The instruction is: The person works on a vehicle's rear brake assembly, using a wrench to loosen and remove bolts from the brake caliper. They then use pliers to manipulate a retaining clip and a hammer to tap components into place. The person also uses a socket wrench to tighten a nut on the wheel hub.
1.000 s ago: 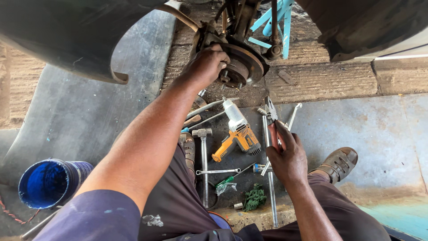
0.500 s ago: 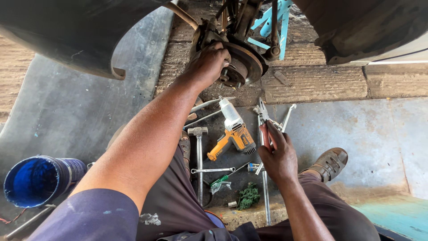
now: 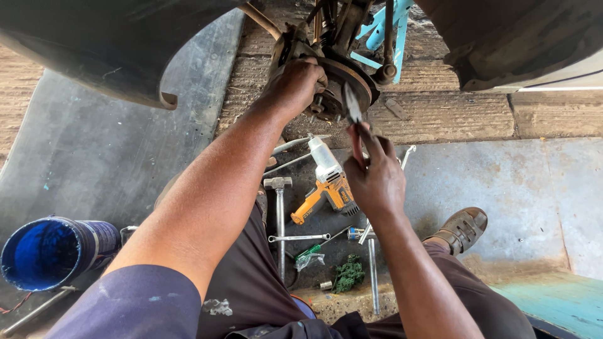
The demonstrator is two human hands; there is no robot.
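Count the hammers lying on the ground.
1: a hammer lies left of the orange power tool, beside the left forearm; others may be hidden beneath the arms.

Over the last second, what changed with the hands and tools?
The right hand lifted the pliers off the tool pile on the ground and brought them up toward the brake hub. The left hand stayed gripping the hub. The orange power tool, hammer and blue bucket stayed put.
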